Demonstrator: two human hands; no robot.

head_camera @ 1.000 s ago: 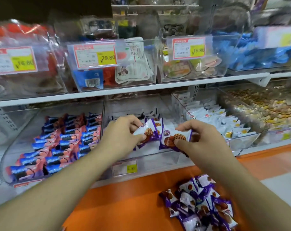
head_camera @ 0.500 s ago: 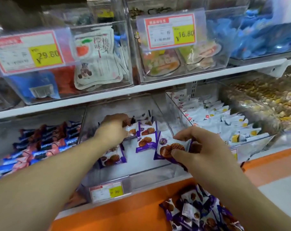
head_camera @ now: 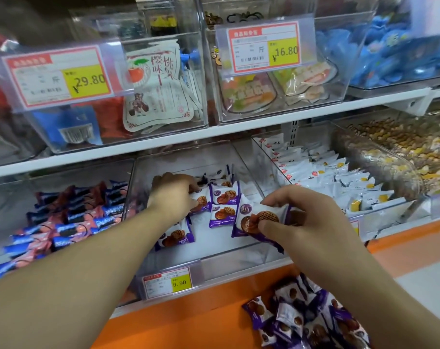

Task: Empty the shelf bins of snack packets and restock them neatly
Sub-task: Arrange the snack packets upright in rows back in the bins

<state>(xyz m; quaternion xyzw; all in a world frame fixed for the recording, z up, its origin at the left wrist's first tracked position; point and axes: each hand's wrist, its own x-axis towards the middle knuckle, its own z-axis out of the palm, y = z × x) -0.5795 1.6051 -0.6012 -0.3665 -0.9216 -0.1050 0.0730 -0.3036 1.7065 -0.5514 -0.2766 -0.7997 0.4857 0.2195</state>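
A clear middle bin [head_camera: 239, 269] on the lower shelf holds several purple-and-white wafer packets [head_camera: 224, 214] laid in rows. My left hand [head_camera: 173, 195] reaches deep into the bin and its fingers pinch a packet [head_camera: 201, 201] at the back row. My right hand [head_camera: 302, 217] grips a small stack of the same purple packets [head_camera: 259, 220] at the bin's right front. A loose pile of purple packets [head_camera: 304, 321] lies on the orange ledge [head_camera: 188, 311] below.
A left bin holds blue-and-pink packets [head_camera: 70, 220]; a right bin holds white packets [head_camera: 339, 182]. Further right sits a bin of mixed loose snacks [head_camera: 402, 152]. The upper shelf carries clear bins with price tags [head_camera: 60, 76] and bagged sweets [head_camera: 158, 89].
The view has drawn closer to the shelf. My left hand moved deeper into the middle bin with its packet. My right hand keeps its stack at the bin's front.
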